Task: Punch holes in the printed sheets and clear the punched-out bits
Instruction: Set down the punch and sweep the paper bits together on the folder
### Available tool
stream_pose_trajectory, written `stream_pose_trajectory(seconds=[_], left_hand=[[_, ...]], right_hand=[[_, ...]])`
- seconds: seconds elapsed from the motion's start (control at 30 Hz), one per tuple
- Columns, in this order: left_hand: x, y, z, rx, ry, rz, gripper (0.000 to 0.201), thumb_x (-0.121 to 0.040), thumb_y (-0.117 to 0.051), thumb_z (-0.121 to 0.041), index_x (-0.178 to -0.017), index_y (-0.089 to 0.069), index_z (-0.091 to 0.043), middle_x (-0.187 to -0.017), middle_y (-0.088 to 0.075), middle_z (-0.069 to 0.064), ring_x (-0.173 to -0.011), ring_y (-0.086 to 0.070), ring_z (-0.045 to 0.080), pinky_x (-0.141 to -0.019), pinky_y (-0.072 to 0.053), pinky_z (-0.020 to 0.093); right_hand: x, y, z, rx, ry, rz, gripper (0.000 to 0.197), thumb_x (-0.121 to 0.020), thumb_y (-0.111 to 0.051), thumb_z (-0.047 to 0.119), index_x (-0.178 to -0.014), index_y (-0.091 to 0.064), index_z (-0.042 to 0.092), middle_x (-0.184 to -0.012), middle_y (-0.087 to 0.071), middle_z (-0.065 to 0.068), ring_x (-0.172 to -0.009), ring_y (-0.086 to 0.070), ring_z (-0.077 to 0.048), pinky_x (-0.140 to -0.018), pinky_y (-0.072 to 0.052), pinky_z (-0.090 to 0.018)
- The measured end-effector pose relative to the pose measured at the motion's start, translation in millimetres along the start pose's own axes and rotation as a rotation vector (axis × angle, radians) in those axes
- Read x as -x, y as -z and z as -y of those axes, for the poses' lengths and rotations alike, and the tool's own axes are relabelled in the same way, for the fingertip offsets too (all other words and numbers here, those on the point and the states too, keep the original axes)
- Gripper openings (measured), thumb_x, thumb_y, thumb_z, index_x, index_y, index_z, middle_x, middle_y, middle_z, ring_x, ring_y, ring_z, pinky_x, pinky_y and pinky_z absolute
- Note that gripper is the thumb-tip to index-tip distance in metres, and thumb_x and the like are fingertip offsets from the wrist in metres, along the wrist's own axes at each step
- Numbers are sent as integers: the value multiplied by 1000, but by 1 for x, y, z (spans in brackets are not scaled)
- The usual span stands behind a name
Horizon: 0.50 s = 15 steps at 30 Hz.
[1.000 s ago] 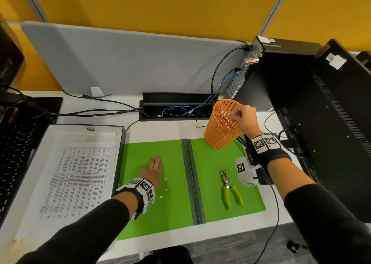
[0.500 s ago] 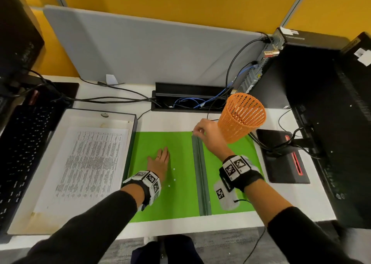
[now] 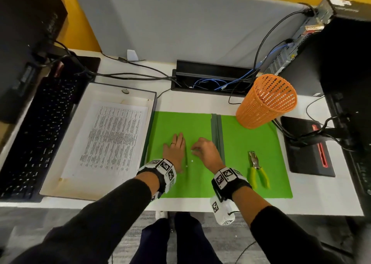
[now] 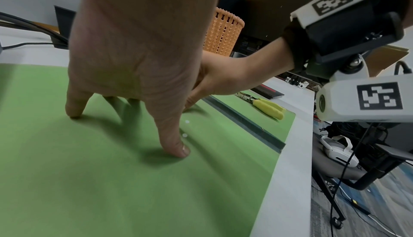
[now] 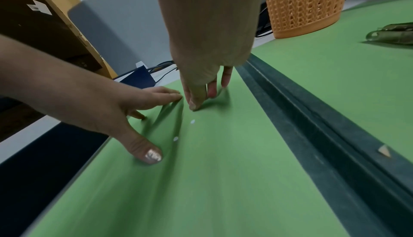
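My left hand (image 3: 175,149) lies flat and open on the left half of the open green folder (image 3: 200,185), fingers spread and pressing it down. My right hand (image 3: 202,153) is just right of it, thumb and forefinger pinched together on the folder at a small white punched-out bit. Two more white bits (image 3: 192,160) lie loose between the hands, also visible in the wrist views (image 4: 187,121) (image 5: 192,121). The hole punch (image 3: 258,169) with yellow-green handles lies untouched on the folder's right half. Printed sheets (image 3: 112,139) sit in the white tray (image 3: 140,95) to the left.
An orange mesh basket (image 3: 266,101) stands at the folder's back right corner. A dark spine (image 3: 216,135) divides the folder. A black keyboard (image 3: 36,135) is far left, a cable tray (image 3: 212,77) behind, and computer cases (image 3: 341,63) and cables on the right.
My right hand left the orange basket's rim, swung left across the folder and came down beside the left hand onto a bit. The left hand stayed flat.
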<state>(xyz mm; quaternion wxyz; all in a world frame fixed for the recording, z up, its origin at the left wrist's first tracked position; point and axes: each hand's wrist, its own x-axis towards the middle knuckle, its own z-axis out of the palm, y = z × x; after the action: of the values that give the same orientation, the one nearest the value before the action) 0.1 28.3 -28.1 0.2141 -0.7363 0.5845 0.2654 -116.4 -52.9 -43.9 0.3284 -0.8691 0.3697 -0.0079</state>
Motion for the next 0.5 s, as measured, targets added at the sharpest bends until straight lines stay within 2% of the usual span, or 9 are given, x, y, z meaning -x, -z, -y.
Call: stream_pose_trajectory(seconds=[0.33, 0.5], left_hand=[[0, -2, 1, 16, -7, -7, 125, -72, -75, -47, -146, 15, 0, -155, 23, 16, -145, 10, 33, -113, -26, 52], [-1, -1, -1, 5, -4, 4, 125, -73, -74, -47, -145, 17, 1, -154, 24, 16, -145, 12, 34, -113, -24, 53]], right_hand=[[-3, -8, 2, 53, 7, -63, 6, -79, -66, 6, -82, -70, 2, -87, -67, -12, -80, -63, -27, -76, -51, -42], [-4, -12, 2, 166, 46, -59, 5, -74, -67, -2, -74, -66, 3, -79, -63, -12, -71, -61, -29, -64, -52, -42]])
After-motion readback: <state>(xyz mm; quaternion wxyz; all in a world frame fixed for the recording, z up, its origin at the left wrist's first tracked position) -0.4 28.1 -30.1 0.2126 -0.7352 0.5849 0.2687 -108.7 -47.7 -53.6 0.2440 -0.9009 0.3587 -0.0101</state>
